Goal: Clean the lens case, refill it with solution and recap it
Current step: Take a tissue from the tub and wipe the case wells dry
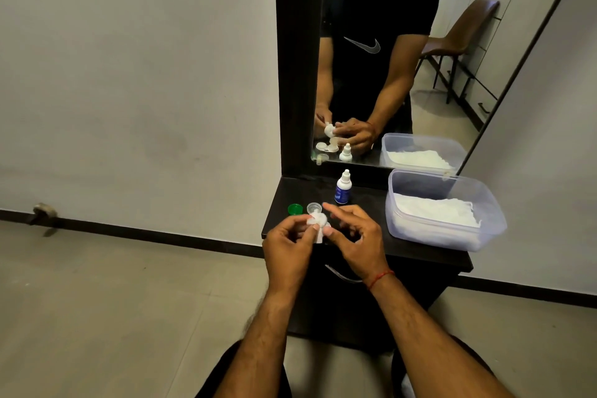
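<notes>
Our left hand (290,237) pinches a tissue wad (315,222). At its 3 o'clock, our right hand (353,236) grips the lens case (327,225), which is mostly hidden, so we cannot tell its axis.

Translucent plastic tub (452,241), glossy green plastic cap (295,209), matt dark shelf (420,255), soft white tissue (315,220)

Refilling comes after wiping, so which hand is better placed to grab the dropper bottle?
Probably right: the right hand sits nearest the dropper bottle, while the left hand pinches the white wipe.
</notes>
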